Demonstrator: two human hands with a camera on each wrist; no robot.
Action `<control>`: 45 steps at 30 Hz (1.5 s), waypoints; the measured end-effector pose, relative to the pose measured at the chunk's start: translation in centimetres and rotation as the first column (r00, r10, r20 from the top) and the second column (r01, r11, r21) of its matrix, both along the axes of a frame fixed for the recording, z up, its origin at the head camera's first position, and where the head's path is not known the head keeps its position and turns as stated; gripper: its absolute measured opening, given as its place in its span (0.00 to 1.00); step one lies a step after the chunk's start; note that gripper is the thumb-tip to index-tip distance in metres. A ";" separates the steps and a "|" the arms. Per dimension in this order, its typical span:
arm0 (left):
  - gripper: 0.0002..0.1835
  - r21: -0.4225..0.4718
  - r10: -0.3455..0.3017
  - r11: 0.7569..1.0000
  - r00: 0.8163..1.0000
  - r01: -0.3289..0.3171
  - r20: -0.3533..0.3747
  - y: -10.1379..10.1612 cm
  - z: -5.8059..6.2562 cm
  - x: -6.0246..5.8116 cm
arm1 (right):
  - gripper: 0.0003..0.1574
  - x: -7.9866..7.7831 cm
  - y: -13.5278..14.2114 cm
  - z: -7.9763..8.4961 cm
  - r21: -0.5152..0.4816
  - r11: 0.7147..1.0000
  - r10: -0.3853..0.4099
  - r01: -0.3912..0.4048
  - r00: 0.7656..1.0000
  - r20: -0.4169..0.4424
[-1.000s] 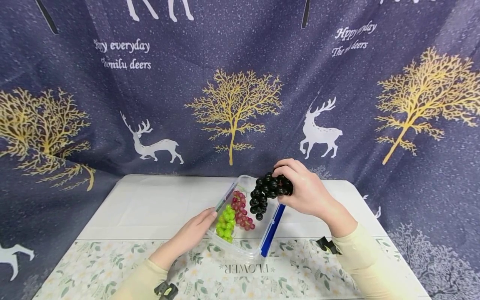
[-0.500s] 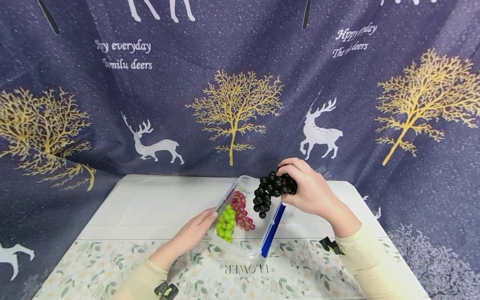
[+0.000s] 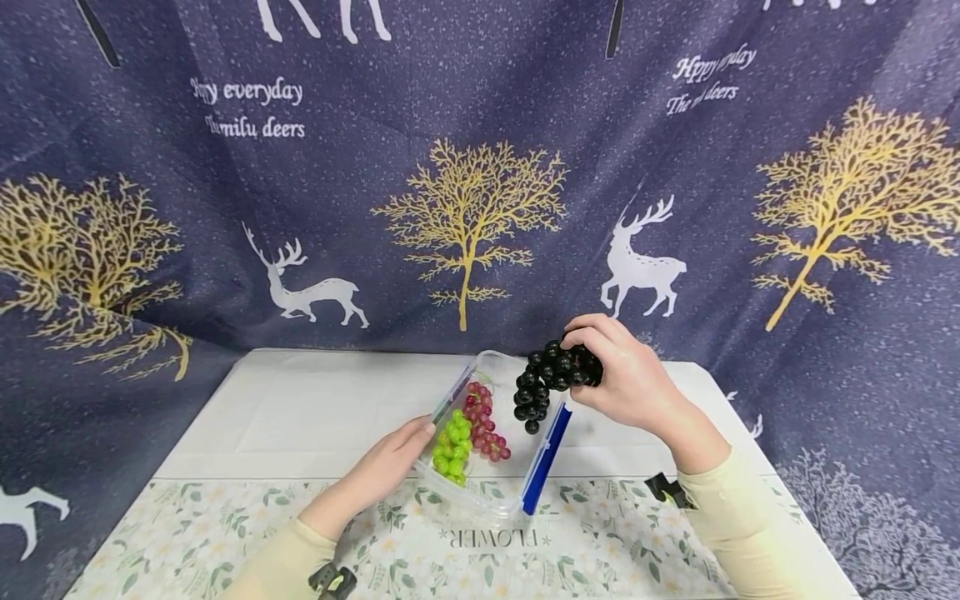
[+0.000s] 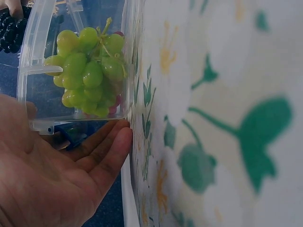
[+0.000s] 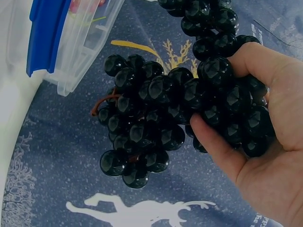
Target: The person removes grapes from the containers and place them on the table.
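Observation:
My right hand grips a bunch of black grapes above the right side of a clear plastic box. Part of the bunch hangs down over the box. In the right wrist view, thumb and fingers close around the middle of the black grapes, and a brown stem shows. My left hand rests against the box's left wall, its fingers fairly straight along the outside in the left wrist view. Inside the box lie green grapes, at the near left, and red grapes beside them.
A blue latch flap hangs from the box's right side. The box stands on a white table, whose near part has a floral cover. Behind it hangs a dark blue cloth printed with deer and trees.
My right hand has moved slightly right and up with the black grapes, from over the box towards its right edge. The left hand, box and other grapes stay put.

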State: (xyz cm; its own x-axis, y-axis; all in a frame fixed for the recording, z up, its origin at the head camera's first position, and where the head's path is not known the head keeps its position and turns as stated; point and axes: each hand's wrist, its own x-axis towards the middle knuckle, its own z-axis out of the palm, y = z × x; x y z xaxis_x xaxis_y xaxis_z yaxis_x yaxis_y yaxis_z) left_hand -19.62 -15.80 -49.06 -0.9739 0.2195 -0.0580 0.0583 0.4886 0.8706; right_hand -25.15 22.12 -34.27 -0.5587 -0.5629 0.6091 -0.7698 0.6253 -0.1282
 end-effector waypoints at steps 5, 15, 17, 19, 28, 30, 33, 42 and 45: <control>0.39 -0.009 0.003 1.000 1.000 -0.003 -0.003 0.1 0.1 0.0 | 0.37 -0.1 0.3 0.1 -0.003 1.000 -0.008 0.008 1.000 -0.007; 0.38 -0.019 0.007 1.000 1.000 -0.007 -0.003 0.1 0.1 0.0 | 0.36 -0.2 1.0 0.2 -0.024 0.999 -0.024 0.023 0.999 -0.027; 0.39 -0.018 0.008 1.000 1.000 -0.008 -0.003 0.0 0.1 0.0 | 0.36 -0.3 1.2 0.2 -0.022 0.999 -0.028 0.027 0.999 -0.030; 0.38 -0.014 0.008 1.000 1.000 -0.008 -0.003 0.0 0.1 0.0 | 0.36 -0.3 1.3 0.2 -0.019 0.999 -0.033 0.032 0.999 -0.029; 0.37 -0.009 0.002 1.000 1.000 -0.002 0.002 0.0 0.0 -0.1 | 0.36 -0.2 1.9 0.3 -0.002 0.998 -0.063 0.063 0.998 -0.021; 0.37 -0.001 -0.005 1.000 1.000 0.005 0.004 0.0 0.0 -0.1 | 0.36 -0.2 2.1 0.2 0.000 0.998 -0.067 0.067 0.997 -0.025; 0.36 0.010 -0.012 1.000 1.000 0.012 0.008 0.0 0.0 -0.1 | 0.36 -0.2 2.4 0.2 0.002 0.997 -0.071 0.071 0.997 -0.033; 0.36 0.010 -0.007 1.000 1.000 0.007 0.005 0.2 0.3 0.1 | 0.35 -0.3 3.0 0.2 -0.001 0.997 -0.074 0.074 0.996 -0.054; 0.37 0.004 -0.004 1.000 1.000 0.004 0.007 0.2 0.3 0.1 | 0.35 -0.4 3.2 0.1 -0.002 0.997 -0.076 0.076 0.995 -0.058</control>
State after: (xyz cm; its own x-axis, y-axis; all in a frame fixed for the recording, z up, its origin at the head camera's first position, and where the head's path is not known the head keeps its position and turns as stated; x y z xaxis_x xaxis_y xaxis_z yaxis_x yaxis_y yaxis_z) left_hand -19.50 -15.63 -48.75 -0.9727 0.2232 -0.0636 0.0541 0.4847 0.8730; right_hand -25.54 25.36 -34.18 -0.5638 -0.5204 0.6414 -0.7261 0.6823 -0.0847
